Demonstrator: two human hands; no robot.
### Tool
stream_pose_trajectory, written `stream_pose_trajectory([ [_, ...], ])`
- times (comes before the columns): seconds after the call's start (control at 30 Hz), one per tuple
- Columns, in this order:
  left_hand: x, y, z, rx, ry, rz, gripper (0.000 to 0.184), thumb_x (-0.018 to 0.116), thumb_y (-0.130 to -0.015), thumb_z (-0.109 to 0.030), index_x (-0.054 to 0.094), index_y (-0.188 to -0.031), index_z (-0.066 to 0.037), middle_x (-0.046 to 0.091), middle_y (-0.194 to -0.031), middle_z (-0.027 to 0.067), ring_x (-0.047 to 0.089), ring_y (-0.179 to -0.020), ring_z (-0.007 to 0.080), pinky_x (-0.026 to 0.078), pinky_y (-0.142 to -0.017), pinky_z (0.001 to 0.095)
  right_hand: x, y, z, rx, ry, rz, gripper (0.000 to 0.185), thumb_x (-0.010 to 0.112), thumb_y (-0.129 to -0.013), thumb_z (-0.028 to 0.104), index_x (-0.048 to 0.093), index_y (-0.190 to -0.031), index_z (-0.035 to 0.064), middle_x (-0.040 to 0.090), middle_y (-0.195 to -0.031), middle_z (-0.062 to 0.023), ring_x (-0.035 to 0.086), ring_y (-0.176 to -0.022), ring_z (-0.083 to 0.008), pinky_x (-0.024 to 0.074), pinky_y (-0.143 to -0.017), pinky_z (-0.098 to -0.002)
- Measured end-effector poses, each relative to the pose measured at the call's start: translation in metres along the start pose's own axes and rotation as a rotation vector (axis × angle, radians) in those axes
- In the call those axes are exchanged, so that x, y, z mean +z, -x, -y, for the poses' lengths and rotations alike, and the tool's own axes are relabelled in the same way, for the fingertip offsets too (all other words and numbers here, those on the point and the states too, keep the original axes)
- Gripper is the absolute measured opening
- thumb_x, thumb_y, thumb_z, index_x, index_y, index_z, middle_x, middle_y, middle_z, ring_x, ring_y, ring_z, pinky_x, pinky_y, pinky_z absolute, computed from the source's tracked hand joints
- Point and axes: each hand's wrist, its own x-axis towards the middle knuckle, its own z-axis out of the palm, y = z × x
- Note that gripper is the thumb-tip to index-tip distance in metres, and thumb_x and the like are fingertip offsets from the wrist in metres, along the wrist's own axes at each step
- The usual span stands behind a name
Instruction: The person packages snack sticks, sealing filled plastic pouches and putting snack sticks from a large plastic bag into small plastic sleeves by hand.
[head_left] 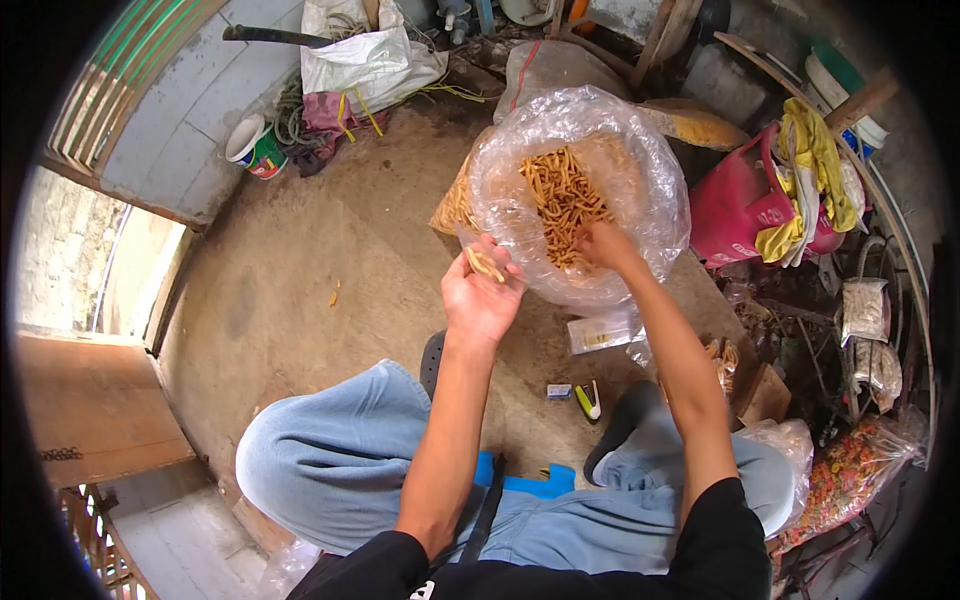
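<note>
A large clear plastic bag [655, 190] stands open in front of me, with brown stick-shaped snacks [560, 190] inside. My right hand [600, 245] reaches into it, fingers curled down among the sticks; the fingertips are partly hidden. To the left of the bag's mouth, my left hand [483, 290] is palm up, its fingers closed round a small clear plastic bag [466, 236]. A few snack sticks [486, 264] show in that small bag. On the floor below lie a green stapler [588, 401], a small staple box [559, 391] and a pack of clear bags [600, 333].
A red bucket [735, 205] draped with yellow cloths [815, 165] stands at the right. Further back are a white sack [355, 60] and a paint pail [256, 147]. A bag of colourful snacks [850, 470] sits at the lower right, and crumbs [334, 295] lie on the floor.
</note>
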Motion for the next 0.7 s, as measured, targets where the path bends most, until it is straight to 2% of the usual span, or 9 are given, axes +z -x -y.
stream_pose_trajectory([
  [0.03, 0.003, 0.001, 0.002, 0.012, -0.006, -0.045, 0.028, 0.034, -0.095, -0.023, 0.057, -0.101, -0.009, 0.063, -0.087, 0.0013, 0.061, -0.081, 0.0172, 0.048, -0.072, 0.0359, -0.001, 0.001, 0.002, 0.0, 0.004, -0.001, 0.02, 0.061, -0.075, 0.019, 0.069, -0.085, 0.0037, 0.067, -0.08, -0.0188, 0.065, -0.071, -0.0338, 0.0517, -0.067, -0.0402],
  [0.1, 0.007, 0.002, 0.005, 0.025, -0.009, -0.091, 0.027, 0.035, -0.096, -0.026, 0.056, -0.102, -0.01, 0.06, -0.088, -0.0008, 0.06, -0.082, 0.0155, 0.048, -0.07, 0.0356, -0.002, 0.003, 0.01, 0.041, 0.303, 0.129, 0.02, 0.059, -0.076, 0.018, 0.068, -0.084, 0.0017, 0.068, -0.08, -0.0189, 0.066, -0.073, -0.0349, 0.0517, -0.067, -0.042],
  [0.13, 0.008, 0.002, 0.006, 0.028, -0.013, -0.091, 0.027, 0.035, -0.096, -0.026, 0.056, -0.101, -0.01, 0.06, -0.088, -0.0008, 0.06, -0.082, 0.0154, 0.048, -0.07, 0.0356, -0.007, 0.003, 0.016, 0.038, 0.305, 0.131, 0.02, 0.059, -0.076, 0.018, 0.068, -0.084, 0.0017, 0.068, -0.08, -0.0189, 0.066, -0.073, -0.0349, 0.0517, -0.067, -0.042],
  [0.2, 0.007, 0.004, 0.006, 0.033, -0.011, -0.094, 0.027, 0.034, -0.096, -0.026, 0.056, -0.101, -0.01, 0.06, -0.088, -0.0008, 0.059, -0.082, 0.0153, 0.048, -0.069, 0.0356, -0.021, 0.004, 0.025, 0.143, 0.491, 0.284, 0.021, 0.057, -0.077, 0.012, 0.069, -0.09, 0.0015, 0.068, -0.091, -0.0176, 0.067, -0.086, -0.0319, 0.0526, -0.075, -0.0418],
  [0.33, 0.004, -0.001, 0.006, 0.012, 0.011, -0.065, 0.027, 0.034, -0.096, -0.026, 0.056, -0.101, -0.011, 0.061, -0.089, -0.0012, 0.059, -0.082, 0.0154, 0.048, -0.069, 0.0358, -0.045, 0.009, 0.033, 0.149, 0.574, 0.309, 0.021, 0.06, -0.074, 0.013, 0.07, -0.09, 0.0029, 0.069, -0.091, -0.0155, 0.067, -0.087, -0.0301, 0.0531, -0.074, -0.0411],
  [0.4, 0.004, -0.001, 0.007, 0.014, 0.012, -0.07, 0.027, 0.034, -0.096, -0.026, 0.056, -0.101, -0.011, 0.061, -0.089, -0.0014, 0.059, -0.082, 0.0155, 0.048, -0.069, 0.0358, -0.052, 0.016, 0.041, 0.141, 0.641, 0.408, 0.02, 0.062, -0.072, 0.013, 0.071, -0.088, 0.0048, 0.07, -0.089, -0.0144, 0.068, -0.085, -0.0286, 0.0537, -0.072, -0.0401],
  [0.5, 0.005, 0.0, 0.009, -0.004, 0.004, -0.066, 0.027, 0.035, -0.096, -0.027, 0.056, -0.098, -0.011, 0.061, -0.088, -0.002, 0.059, -0.082, 0.0155, 0.048, -0.068, 0.0358, -0.03, 0.021, 0.037, 0.084, 0.636, 0.293, 0.022, 0.071, -0.067, 0.021, 0.071, -0.082, 0.0053, 0.069, -0.082, -0.0155, 0.068, -0.078, -0.0306, 0.0531, -0.066, -0.0429],
  [0.6, 0.002, -0.001, 0.008, -0.007, 0.007, -0.063, 0.026, 0.035, -0.095, -0.027, 0.057, -0.095, -0.012, 0.062, -0.087, -0.0021, 0.058, -0.082, 0.0157, 0.048, -0.068, 0.0361, -0.003, 0.026, 0.033, 0.018, 0.621, 0.171, 0.021, 0.07, -0.066, 0.02, 0.07, -0.083, 0.0064, 0.069, -0.081, -0.0143, 0.068, -0.078, -0.0302, 0.0533, -0.066, -0.0434],
  [0.7, -0.002, -0.002, 0.008, -0.028, 0.004, -0.037, 0.026, 0.035, -0.095, -0.027, 0.057, -0.093, -0.013, 0.062, -0.087, -0.0023, 0.059, -0.083, 0.0158, 0.048, -0.068, 0.0364, 0.006, 0.019, 0.026, 0.0, 0.537, 0.173, 0.021, 0.069, -0.066, 0.017, 0.065, -0.083, 0.0057, 0.068, -0.077, -0.014, 0.067, -0.075, -0.0322, 0.0523, -0.063, -0.0451],
])
